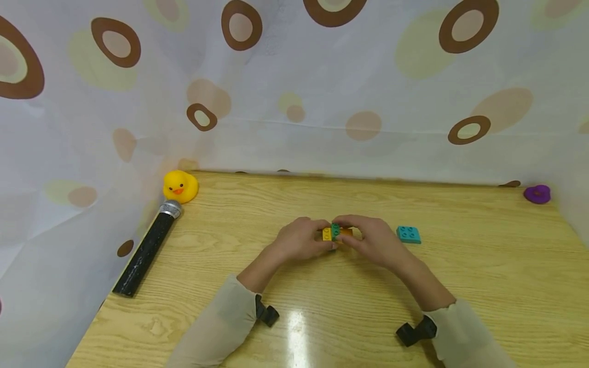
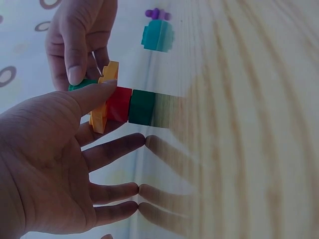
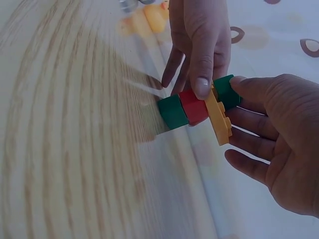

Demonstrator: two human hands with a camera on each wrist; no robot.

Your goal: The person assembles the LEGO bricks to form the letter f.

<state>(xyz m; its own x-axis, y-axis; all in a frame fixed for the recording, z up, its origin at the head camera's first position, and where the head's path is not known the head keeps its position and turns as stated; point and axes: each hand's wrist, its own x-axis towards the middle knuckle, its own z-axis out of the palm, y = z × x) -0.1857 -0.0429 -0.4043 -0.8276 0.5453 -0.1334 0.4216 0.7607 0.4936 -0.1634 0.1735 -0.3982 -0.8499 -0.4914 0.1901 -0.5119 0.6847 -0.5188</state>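
Thumb and finger of the right hand (image 1: 374, 239) pinch the upper green block (image 3: 227, 95). The left hand (image 1: 299, 238) grips just below, at the yellow block (image 3: 218, 123) and red block (image 3: 192, 107), its other fingers spread with their tips on the table (image 1: 230, 214). Under the red block, the lower green block (image 3: 173, 112) stands on the table, so the stack is upright between the hands; whether the upper green block is pressed fully home, I cannot tell.

The blocks look like hard plastic: probably light, stiff, a little slick, hardly breakable, though joints could pop apart. The flat sides make the best hold; the yellow block's overhanging ends could tip the stack if pushed.

Outward, a blue block (image 1: 408, 234) lies beyond the right hand, a purple toy (image 1: 537, 194) farther right; a microphone (image 1: 149, 250) and yellow duck (image 1: 180, 186) sit far left.
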